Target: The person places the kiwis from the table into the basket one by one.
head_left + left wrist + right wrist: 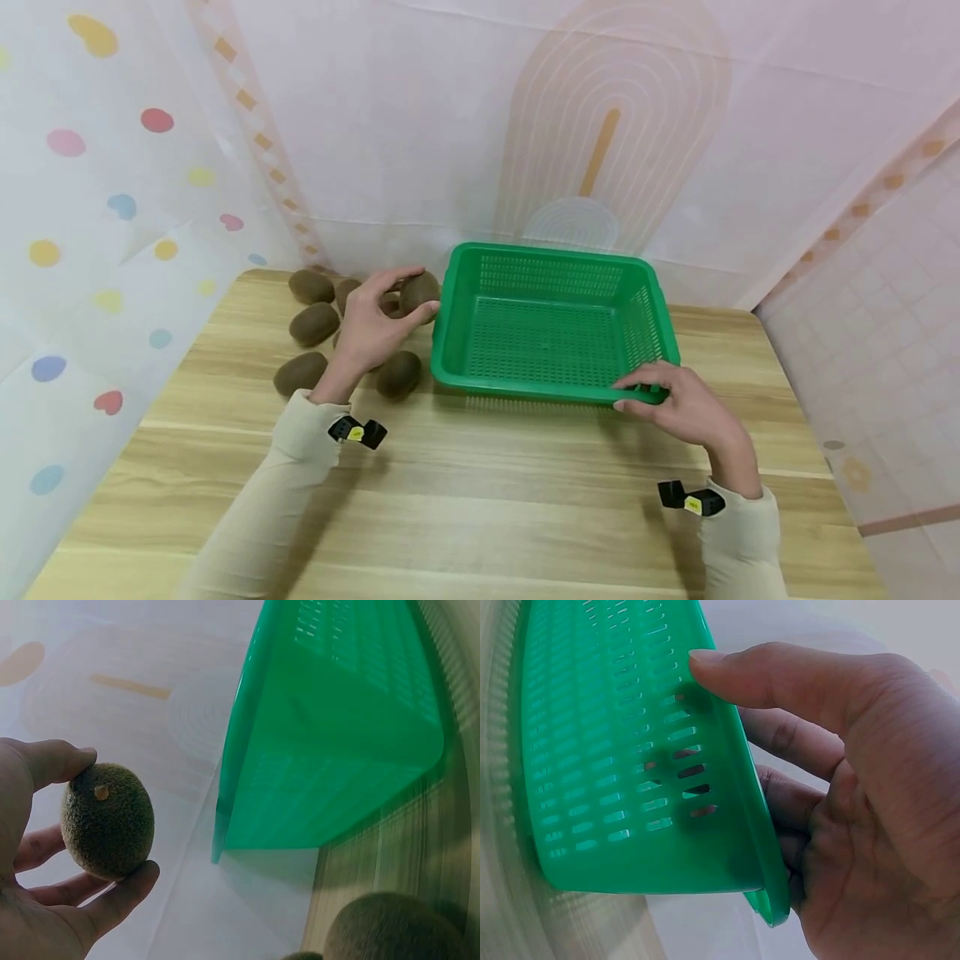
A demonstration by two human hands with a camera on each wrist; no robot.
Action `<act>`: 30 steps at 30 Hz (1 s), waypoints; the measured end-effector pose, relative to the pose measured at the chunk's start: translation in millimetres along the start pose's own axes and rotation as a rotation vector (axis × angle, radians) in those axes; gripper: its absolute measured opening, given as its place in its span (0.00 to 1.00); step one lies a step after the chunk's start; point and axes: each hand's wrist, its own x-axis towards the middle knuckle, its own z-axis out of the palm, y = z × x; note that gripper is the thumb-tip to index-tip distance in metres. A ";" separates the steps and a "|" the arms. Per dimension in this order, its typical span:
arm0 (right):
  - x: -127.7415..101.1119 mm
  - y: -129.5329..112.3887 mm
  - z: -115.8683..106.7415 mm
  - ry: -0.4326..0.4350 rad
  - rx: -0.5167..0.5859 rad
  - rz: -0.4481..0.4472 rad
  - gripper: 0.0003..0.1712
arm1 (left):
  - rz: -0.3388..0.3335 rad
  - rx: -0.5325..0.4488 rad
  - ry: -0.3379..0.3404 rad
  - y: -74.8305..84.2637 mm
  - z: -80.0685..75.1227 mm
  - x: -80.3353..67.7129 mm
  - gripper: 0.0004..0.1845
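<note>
A green perforated plastic basket stands empty on the wooden table. My left hand holds a brown kiwi in its fingertips, lifted just left of the basket's far left corner. In the left wrist view the kiwi sits pinched between thumb and fingers, with the basket to its right. My right hand grips the basket's near right rim; in the right wrist view the thumb lies over the rim and the fingers curl behind it.
Several more kiwis lie on the table left of the basket, such as one at the back, one at the front left and one near the basket. Patterned sheets wall the table at the back and sides.
</note>
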 end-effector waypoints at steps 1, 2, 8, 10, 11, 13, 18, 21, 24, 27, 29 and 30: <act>0.1 -0.1 0.4 -0.001 0.006 -0.001 0.10 | -0.003 0.006 -0.002 0.3 1.4 -0.4 0.27; 0.4 0.0 0.6 -0.002 0.012 -0.002 0.10 | -0.003 0.011 -0.005 0.8 3.0 -0.8 0.27; 0.3 0.5 0.8 -0.002 0.010 0.006 0.10 | 0.027 0.004 -0.042 5.2 15.6 -1.7 0.27; 0.3 0.8 0.8 -0.004 0.008 0.012 0.10 | 0.028 -0.001 -0.066 6.6 19.8 -2.8 0.27; 0.4 0.8 0.9 -0.004 0.008 0.012 0.10 | 0.028 -0.005 -0.078 7.4 21.7 -3.4 0.27; 0.6 0.7 0.8 -0.004 0.009 0.012 0.10 | 0.034 -0.012 -0.102 8.2 25.4 -4.4 0.28; 1.3 1.7 0.7 -0.009 0.022 0.015 0.10 | 0.077 -0.044 -0.146 10.9 33.3 -6.2 0.27; 1.4 2.9 0.8 -0.015 0.037 0.021 0.10 | 0.099 -0.028 -0.164 12.8 36.5 -7.7 0.28; 1.4 3.0 0.9 -0.015 0.042 0.023 0.10 | 0.113 -0.009 -0.183 13.9 38.5 -8.6 0.27; 1.5 2.4 0.9 -0.012 0.038 0.019 0.10 | 0.120 0.002 -0.198 14.2 39.9 -9.0 0.26; 1.9 1.9 1.0 -0.011 0.037 0.015 0.10 | 0.129 0.011 -0.200 14.3 39.9 -9.0 0.25; 2.1 1.7 1.1 -0.011 0.036 0.015 0.10 | 0.131 0.016 -0.200 14.1 39.8 -9.0 0.25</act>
